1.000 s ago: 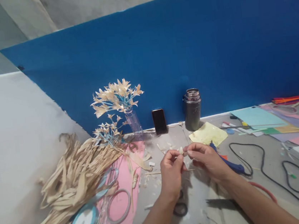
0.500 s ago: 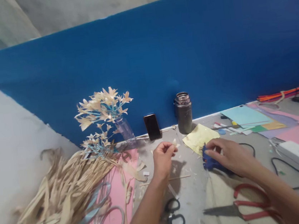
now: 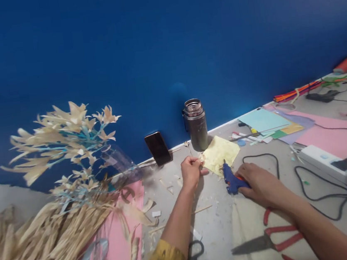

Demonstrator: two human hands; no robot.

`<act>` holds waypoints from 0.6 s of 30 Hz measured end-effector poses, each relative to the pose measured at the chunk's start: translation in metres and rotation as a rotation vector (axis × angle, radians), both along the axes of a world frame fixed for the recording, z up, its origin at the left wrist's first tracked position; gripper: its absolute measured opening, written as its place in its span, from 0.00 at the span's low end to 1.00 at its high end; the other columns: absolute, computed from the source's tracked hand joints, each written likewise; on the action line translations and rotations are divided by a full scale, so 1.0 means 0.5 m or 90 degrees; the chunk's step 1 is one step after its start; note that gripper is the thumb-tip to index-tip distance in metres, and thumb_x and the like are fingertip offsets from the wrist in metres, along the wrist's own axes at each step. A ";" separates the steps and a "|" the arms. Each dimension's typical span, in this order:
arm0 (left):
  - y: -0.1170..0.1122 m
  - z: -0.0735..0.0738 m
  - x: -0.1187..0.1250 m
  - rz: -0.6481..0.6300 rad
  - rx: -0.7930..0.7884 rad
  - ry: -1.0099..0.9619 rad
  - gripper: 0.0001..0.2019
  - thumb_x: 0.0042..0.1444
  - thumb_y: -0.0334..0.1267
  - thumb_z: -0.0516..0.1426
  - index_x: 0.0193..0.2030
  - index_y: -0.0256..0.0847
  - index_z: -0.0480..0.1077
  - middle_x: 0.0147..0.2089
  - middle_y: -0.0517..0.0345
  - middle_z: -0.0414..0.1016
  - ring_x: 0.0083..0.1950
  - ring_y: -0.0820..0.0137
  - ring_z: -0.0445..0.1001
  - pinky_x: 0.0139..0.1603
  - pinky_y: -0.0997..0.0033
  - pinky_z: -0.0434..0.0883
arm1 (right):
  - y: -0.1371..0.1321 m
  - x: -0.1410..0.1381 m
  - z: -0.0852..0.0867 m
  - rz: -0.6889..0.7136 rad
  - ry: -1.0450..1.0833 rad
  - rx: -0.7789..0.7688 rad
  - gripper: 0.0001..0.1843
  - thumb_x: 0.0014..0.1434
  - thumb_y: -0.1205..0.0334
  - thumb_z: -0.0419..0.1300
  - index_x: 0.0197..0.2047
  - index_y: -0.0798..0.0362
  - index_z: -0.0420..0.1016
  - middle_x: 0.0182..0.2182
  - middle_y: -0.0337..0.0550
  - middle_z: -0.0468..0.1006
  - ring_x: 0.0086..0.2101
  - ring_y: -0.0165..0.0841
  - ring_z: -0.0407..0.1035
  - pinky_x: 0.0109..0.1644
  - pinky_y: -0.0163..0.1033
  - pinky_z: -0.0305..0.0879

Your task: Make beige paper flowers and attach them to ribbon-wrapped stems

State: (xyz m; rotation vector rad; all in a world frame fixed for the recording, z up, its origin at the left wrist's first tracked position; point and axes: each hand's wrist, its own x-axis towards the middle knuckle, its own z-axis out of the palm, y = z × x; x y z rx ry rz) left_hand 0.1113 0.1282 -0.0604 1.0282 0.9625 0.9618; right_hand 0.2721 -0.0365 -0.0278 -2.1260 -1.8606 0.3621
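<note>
The left hand (image 3: 191, 171) pinches at the fingertips; the right hand (image 3: 259, 183) curls in a grip; both forearms (image 3: 179, 221) stretch far.

Pale piece (image 3: 202, 159) in left fingers (image 3: 193, 160) blurred; black scissors (image 3: 197, 259) cut off by bottom edge.

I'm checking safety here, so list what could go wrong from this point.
If the blue glue gun in the right hand is hot, its nozzle could burn the left hand, pinching a small pale piece nearby.
The open-mouthed flask stands just behind the yellow sheet; a knock might spill any contents.
The red-handled scissors lie by the right forearm and might snag it.
</note>
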 end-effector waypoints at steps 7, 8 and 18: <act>0.003 -0.001 -0.010 -0.043 0.006 -0.047 0.12 0.45 0.38 0.66 0.29 0.37 0.67 0.24 0.59 0.73 0.21 0.77 0.69 0.18 0.80 0.64 | -0.017 0.053 0.014 -0.091 0.415 0.099 0.17 0.60 0.50 0.59 0.47 0.50 0.79 0.43 0.49 0.81 0.44 0.46 0.72 0.49 0.47 0.67; 0.003 0.003 -0.011 -0.062 0.005 -0.062 0.12 0.45 0.39 0.66 0.29 0.37 0.67 0.23 0.60 0.73 0.19 0.78 0.66 0.18 0.81 0.61 | -0.018 0.054 0.015 -0.104 0.509 0.102 0.20 0.60 0.46 0.59 0.48 0.51 0.79 0.43 0.50 0.81 0.44 0.46 0.72 0.49 0.48 0.68; -0.004 0.025 -0.008 -0.134 0.048 -0.130 0.12 0.48 0.40 0.65 0.33 0.38 0.68 0.26 0.59 0.75 0.18 0.83 0.58 0.19 0.81 0.51 | 0.001 0.001 0.005 -0.146 0.691 0.143 0.32 0.58 0.33 0.58 0.41 0.56 0.81 0.30 0.47 0.77 0.29 0.35 0.67 0.30 0.37 0.65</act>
